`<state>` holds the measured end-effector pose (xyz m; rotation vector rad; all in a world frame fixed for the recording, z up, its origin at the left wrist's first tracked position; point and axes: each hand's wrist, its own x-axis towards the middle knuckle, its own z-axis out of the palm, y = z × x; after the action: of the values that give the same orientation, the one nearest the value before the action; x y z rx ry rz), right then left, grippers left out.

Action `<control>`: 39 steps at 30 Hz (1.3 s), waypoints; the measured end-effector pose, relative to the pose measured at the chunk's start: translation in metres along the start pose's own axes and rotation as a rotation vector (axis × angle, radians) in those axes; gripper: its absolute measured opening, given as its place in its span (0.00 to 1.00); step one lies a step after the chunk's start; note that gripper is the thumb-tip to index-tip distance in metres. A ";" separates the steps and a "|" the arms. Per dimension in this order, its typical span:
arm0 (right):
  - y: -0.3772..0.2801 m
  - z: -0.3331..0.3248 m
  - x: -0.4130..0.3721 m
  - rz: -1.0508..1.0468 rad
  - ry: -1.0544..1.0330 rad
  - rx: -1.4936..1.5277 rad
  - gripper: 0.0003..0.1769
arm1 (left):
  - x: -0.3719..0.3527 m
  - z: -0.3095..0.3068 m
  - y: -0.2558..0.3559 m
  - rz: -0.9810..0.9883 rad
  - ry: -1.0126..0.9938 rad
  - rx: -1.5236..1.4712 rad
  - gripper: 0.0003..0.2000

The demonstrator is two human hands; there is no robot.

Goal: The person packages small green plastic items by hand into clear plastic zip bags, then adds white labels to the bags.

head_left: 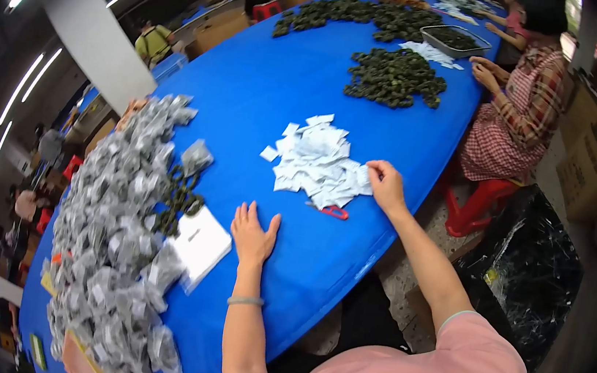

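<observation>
My left hand lies on the blue table with its fingers apart and nothing in it, just right of a stack of white sheets or bags. At the right edge of a heap of small white slips, my right hand has its thumb and fingers together beside a slip; whether it grips one is too small to tell. A red-handled tool rests at the heap's lower edge. Loose dark green pieces and one filled clear bag lie beyond the white stack.
Many filled clear bags cover the table's left side. Farther back are piles of dark green pieces and a metal tray. A co-worker in a checked apron sits at the right on a red stool.
</observation>
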<state>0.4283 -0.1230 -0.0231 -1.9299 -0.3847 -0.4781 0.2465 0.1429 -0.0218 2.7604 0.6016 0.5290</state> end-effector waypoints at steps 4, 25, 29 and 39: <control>0.000 0.000 0.001 0.021 -0.083 0.020 0.08 | 0.017 0.004 0.012 0.009 -0.002 0.019 0.37; -0.018 -0.009 0.003 0.116 -0.256 -0.105 0.07 | 0.215 -0.014 -0.093 -0.258 0.426 0.266 0.35; -0.023 -0.008 0.007 0.116 -0.258 -0.143 0.06 | 0.234 0.023 -0.127 -0.261 0.334 0.382 0.33; -0.024 -0.001 0.012 0.087 -0.179 -0.148 0.08 | 0.278 -0.132 -0.153 -0.327 0.389 0.612 0.29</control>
<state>0.4277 -0.1140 0.0021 -2.1315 -0.3871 -0.2840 0.3758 0.4244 0.1278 3.0060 1.4946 0.9382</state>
